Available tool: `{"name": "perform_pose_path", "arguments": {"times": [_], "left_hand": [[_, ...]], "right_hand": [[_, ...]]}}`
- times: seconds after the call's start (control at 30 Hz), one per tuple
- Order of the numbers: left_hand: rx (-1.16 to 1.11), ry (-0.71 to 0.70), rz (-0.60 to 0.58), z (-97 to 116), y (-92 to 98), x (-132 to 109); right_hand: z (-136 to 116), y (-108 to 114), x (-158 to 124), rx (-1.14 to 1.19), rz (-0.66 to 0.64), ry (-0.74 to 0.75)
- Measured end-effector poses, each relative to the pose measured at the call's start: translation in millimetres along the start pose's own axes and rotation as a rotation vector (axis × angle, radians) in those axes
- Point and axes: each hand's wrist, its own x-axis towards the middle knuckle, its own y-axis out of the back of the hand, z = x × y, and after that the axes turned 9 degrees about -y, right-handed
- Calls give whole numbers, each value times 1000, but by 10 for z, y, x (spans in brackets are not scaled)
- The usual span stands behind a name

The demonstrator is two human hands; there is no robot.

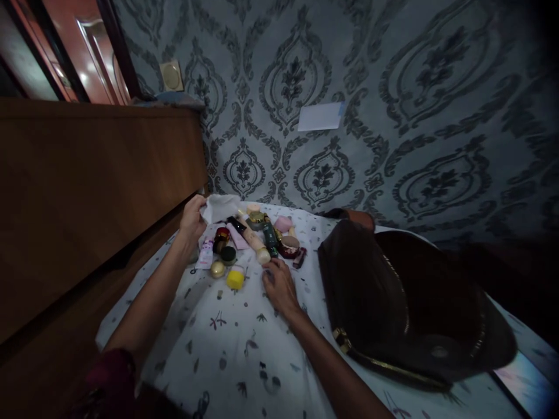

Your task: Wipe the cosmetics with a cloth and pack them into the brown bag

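Note:
My left hand (193,216) is stretched forward and pinches the edge of a white cloth or tissue (221,207) at the far left of the bed. My right hand (279,285) rests knuckles-up on the white patterned sheet (227,343), fingers curled, its fingertips beside a cream bottle (254,242) and a dark green tube (270,238). Between my hands lies a cluster of cosmetics: a yellow-capped jar (235,279), a small golden jar (217,269), a dark round jar (227,254), a red-lidded jar (222,235) and a white-and-pink tube (205,254).
A large dark brown handbag (393,297) with gold trim lies on the bed to the right. A wooden board (87,192) runs along the left. Patterned grey wallpaper (393,105) with a white paper note (321,116) stands behind. A pink compact (283,223) lies at the cluster's far side.

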Motion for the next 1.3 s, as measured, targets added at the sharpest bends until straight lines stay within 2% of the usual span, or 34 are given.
{"name": "perform_pose_path", "arguments": {"times": [0.17, 0.27, 0.33, 0.37, 0.4, 0.43, 0.47, 0.53, 0.6, 0.7, 0.77, 0.83, 0.93, 1.0, 1.13, 1.2, 1.3], "left_hand": [[-41, 23, -31, 64, 137, -181], [23, 23, -134, 101, 132, -508], [99, 9, -284, 117, 118, -835], [170, -13, -398, 114, 118, -1012], [402, -114, -628, 102, 126, -1181], [630, -203, -798, 81, 144, -1332], [796, -255, -874, 51, 172, -1454], [932, -305, -895, -18, 254, -1589], [928, -318, -843, -66, 352, -1580], [858, -293, -771, -38, 446, -1400], [794, -289, -701, 45, 413, -1255], [721, -323, -599, 141, 268, -1133], [613, -418, -519, 211, -169, -998], [568, -486, -583, 164, -566, -935], [713, -564, -870, -133, -1336, -877], [716, -592, -974, -319, -1578, -868], [737, -627, -1068, -549, -1708, -838]], "right_hand": [[56, -42, 13, 1, 7, 2], [67, -59, 14, -2, 14, 7], [63, -59, 13, -4, 18, 10], [60, -56, 12, -4, 18, 12], [57, -52, 11, -3, 19, 15], [54, -48, 11, -2, 19, 18], [51, -43, 10, 0, 21, 21], [43, -33, 7, 4, 25, 19], [32, -23, 0, 9, 26, 18], [12, -8, -13, 17, 23, 15], [1, 0, -21, 20, 24, 9], [-8, 4, -28, 25, 31, 6], [-29, 8, -34, 30, 37, 6], [-49, 11, -35, 22, 38, -4], [-74, 17, -26, -15, 22, -80], [-67, 19, -20, -22, 17, -107], [-44, 17, -16, -23, 32, -102]]}}
